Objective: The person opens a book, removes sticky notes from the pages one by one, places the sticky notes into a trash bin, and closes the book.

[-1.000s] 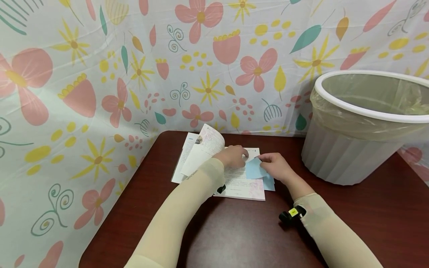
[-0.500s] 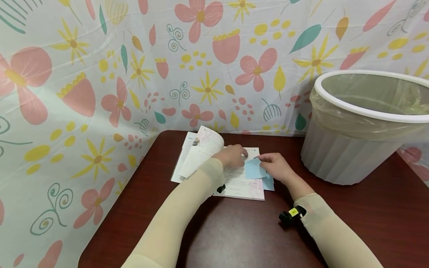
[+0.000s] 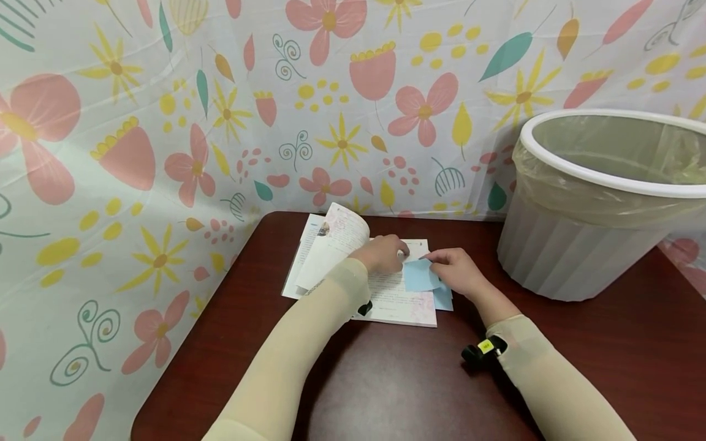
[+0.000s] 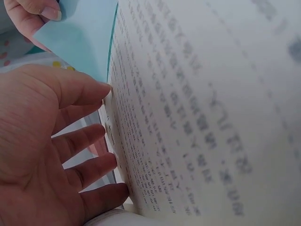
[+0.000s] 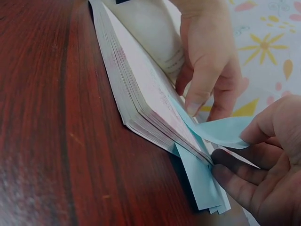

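Note:
An open book (image 3: 399, 312) lies on the table, its left-hand pages curling up. My left hand (image 3: 379, 255) rests over the right-hand page; in the left wrist view its spread fingertips touch the printed paper. At that page's right side, my right hand (image 3: 456, 271) holds a light-blue sticky note (image 3: 419, 277) by its edge. The right wrist view shows the thumb on the curved note (image 5: 223, 131), with the other fingers beside the page edge. More blue paper slips (image 5: 200, 181) stick out from between the lower pages.
A grey trash bin (image 3: 562, 251) with a white rim and clear liner stands at the right. Behind the dark wooden table (image 3: 380, 380) hangs a flower-patterned curtain (image 3: 342, 86). Each forearm wears a pale sleeve and a black wrist device (image 3: 481, 354).
Both hands keep their places on the book and the note. The curled page shifts very slightly, and the head view tilts a little.

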{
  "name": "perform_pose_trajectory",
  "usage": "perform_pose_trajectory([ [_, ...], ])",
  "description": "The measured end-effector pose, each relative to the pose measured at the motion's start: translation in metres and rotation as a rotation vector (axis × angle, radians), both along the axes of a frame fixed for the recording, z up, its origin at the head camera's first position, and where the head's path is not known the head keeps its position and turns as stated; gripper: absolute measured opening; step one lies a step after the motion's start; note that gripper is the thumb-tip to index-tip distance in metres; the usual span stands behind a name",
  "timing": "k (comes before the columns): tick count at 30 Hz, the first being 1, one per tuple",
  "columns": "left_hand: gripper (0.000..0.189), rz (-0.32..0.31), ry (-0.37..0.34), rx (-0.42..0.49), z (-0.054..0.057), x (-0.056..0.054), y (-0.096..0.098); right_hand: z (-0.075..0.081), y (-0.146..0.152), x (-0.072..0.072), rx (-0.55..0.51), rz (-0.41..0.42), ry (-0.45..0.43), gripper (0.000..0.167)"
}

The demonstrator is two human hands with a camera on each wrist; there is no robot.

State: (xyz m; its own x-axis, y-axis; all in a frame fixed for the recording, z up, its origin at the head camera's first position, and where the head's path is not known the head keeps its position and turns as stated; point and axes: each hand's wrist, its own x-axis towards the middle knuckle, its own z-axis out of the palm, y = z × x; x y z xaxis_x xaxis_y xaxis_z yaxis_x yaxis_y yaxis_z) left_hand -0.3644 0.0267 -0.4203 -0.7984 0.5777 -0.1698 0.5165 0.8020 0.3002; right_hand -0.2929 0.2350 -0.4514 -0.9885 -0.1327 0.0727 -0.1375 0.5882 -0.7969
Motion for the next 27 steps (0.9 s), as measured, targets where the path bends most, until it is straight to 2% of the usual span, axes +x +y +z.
perform_pose_trajectory([
  [13, 0.043, 0.002, 0.011, -0.009, -0.0054, -0.0037, 0.0009, 0.001, 0.0015, 0.0011, -0.008, -0.032, 0.027, 0.029],
  [27, 0.042, -0.035, 0.027, -0.028, -0.0033, -0.0031, -0.0009, 0.0045, 0.001, 0.0033, -0.042, -0.045, 0.037, 0.022],
])
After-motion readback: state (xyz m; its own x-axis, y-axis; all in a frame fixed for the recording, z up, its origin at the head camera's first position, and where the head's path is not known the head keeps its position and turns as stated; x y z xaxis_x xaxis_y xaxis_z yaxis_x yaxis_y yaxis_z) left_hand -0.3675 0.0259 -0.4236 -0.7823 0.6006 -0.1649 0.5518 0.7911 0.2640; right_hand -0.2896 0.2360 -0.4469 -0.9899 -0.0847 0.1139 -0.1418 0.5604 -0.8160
